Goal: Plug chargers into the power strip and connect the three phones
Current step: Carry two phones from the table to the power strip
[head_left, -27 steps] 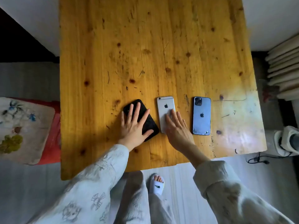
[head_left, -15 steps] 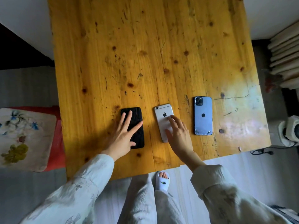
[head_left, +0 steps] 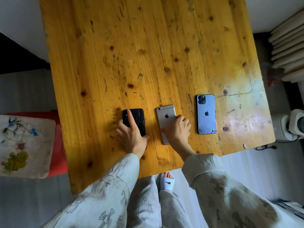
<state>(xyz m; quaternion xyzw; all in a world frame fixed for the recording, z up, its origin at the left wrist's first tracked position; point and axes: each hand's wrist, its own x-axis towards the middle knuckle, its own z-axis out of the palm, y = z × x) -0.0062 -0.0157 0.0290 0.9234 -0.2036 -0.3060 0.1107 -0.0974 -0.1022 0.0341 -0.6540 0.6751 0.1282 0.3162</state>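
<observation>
Spanning most of the view was the wooden tabletop, w/ three phones lying back-up in a row near its near edge. Left of it sat a floral cushion. Blue phone lay far right, untouched, apart from the others. Silver phone in the middle had the right hand curled over its near-right part, gripping its edges. Black phone on the left was grasped by the left hand, index finger stretched along its back, thumb at the near-right corner.
</observation>
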